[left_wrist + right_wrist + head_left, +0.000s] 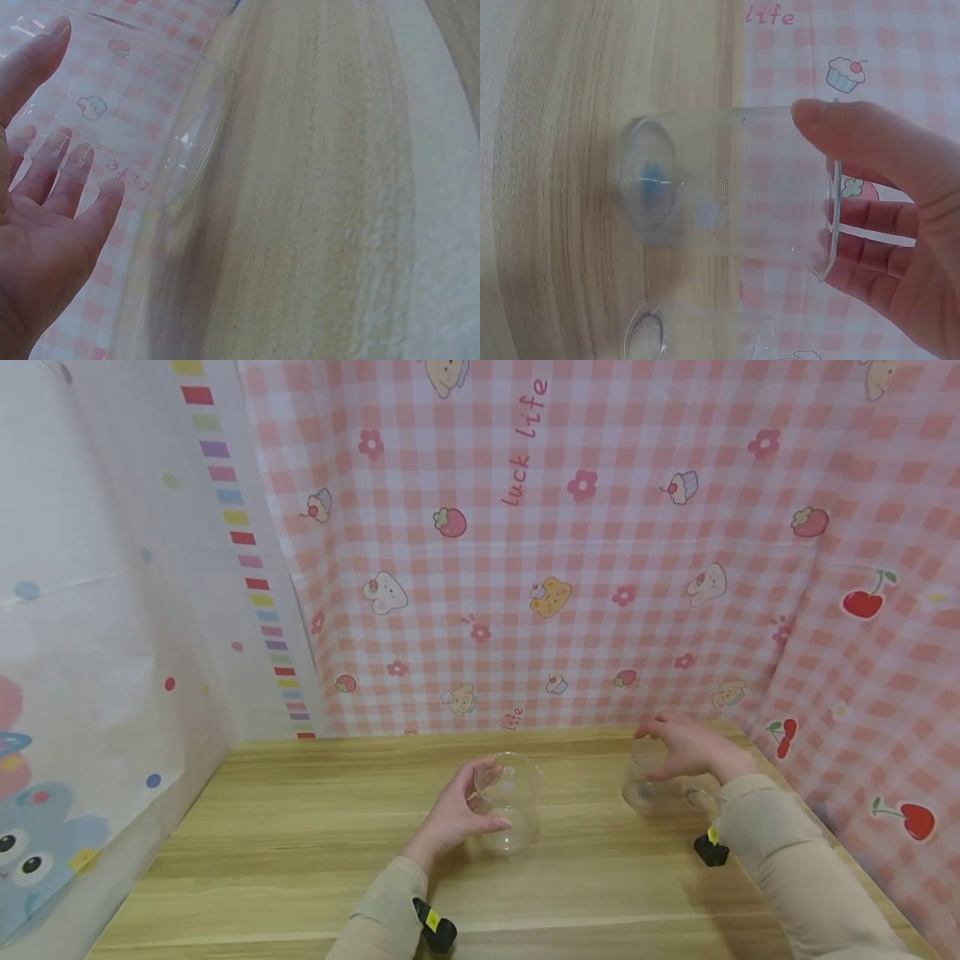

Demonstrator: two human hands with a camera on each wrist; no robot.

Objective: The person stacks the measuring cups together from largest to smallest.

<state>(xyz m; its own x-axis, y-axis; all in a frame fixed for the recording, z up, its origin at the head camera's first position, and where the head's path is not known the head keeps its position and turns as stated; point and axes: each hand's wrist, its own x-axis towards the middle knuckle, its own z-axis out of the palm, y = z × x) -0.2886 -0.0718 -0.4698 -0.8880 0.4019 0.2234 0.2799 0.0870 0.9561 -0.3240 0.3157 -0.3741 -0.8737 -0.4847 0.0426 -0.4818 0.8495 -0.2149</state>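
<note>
A clear glass beaker (519, 802) with faint white markings stands upright near the middle of the table. My left hand (450, 814) holds its left side, thumb in front and fingers curving behind. In the left wrist view the fingers (79, 161) look spread against the glass wall (161, 90). Farther right, my right hand (686, 750) grips a second clear beaker (640, 789) near its rim from above. The right wrist view shows the thumb on one side of this beaker (727, 180) and the fingers on the other. A blue spot shows at its base.
A smaller clear glass vessel (701, 798) stands just right of the second beaker, partly behind the right forearm. The wooden table (300, 827) meets a pink checked cloth (420, 635) at the back and right. A white printed sheet (90, 568) hangs at left.
</note>
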